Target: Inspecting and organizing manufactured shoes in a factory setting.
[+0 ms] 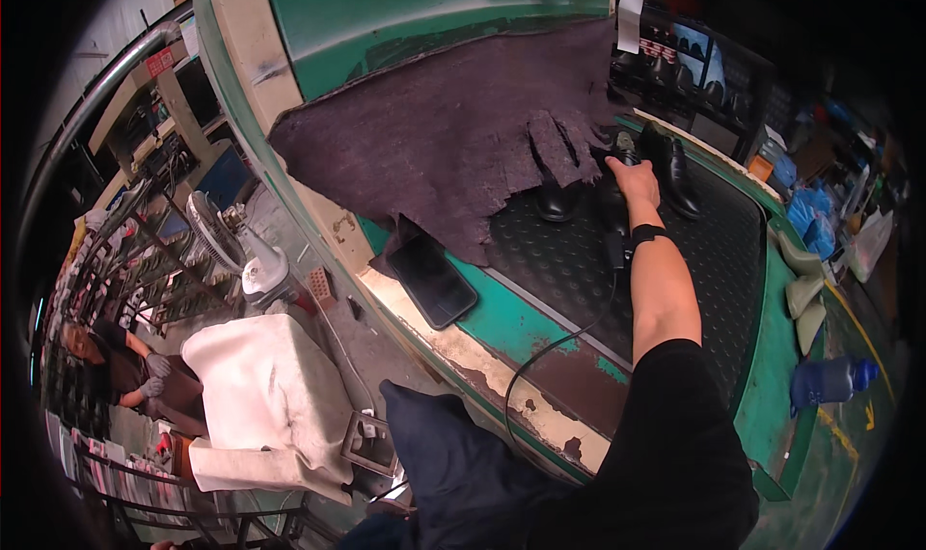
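Observation:
My right hand (637,181) reaches over the black studded mat (714,270) and is closed round a black shoe (612,203). Just right of it stands another black shoe (681,183). To its left a further black shoe (554,205) shows its toe from under the ragged edge of a dark brown hanging sheet (424,135). A black band with a cable (564,340) is round my right wrist. My left hand is out of view.
A dark phone (431,278) lies on the green machine's near-left ledge. At left are a fan (241,246), a cloth-covered seat (270,386) and a seated person (145,376) wearing gloves. A blue water bottle (831,381) stands at right, below several plastic bags.

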The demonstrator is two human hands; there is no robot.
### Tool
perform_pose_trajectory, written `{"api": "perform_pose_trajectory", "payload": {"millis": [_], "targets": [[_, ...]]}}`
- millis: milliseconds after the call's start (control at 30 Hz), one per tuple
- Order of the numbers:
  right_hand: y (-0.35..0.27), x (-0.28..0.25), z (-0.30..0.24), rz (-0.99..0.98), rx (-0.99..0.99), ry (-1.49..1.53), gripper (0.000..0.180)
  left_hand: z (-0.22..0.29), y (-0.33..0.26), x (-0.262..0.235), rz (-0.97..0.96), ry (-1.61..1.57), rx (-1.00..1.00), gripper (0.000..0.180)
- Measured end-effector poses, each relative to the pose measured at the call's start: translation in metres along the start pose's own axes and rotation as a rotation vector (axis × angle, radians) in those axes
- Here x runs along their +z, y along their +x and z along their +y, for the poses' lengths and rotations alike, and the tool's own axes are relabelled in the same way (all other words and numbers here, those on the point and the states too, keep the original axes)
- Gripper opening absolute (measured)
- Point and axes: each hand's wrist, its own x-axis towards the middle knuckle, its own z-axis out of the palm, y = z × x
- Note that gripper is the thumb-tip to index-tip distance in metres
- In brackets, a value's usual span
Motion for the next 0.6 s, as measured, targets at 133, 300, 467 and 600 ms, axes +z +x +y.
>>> {"api": "perform_pose_trajectory", "payload": {"millis": [133, 300, 467, 600], "targets": [[0.017, 0.019, -0.005, -0.006, -0.116, 0.079, 0.094, 0.041, -0.038, 0.07, -0.251, -0.322, 0.343, 0.031], [0.044, -0.012, 0.076, -0.089, -0.213, 0.732, 0.068, 0.124, -0.042, 0.166, -0.227, -0.627, 0.603, 0.017], [-0.013, -0.051, 0.084, -0.217, -0.051, 1.18, 0.064, 0.169, -0.068, 0.211, -0.356, -1.16, 0.77, 0.031], [-0.136, -0.085, 0.029, -0.206, -0.512, 0.936, 0.046, 0.227, -0.074, 0.206, -0.648, -1.587, 0.587, 0.067]]}}
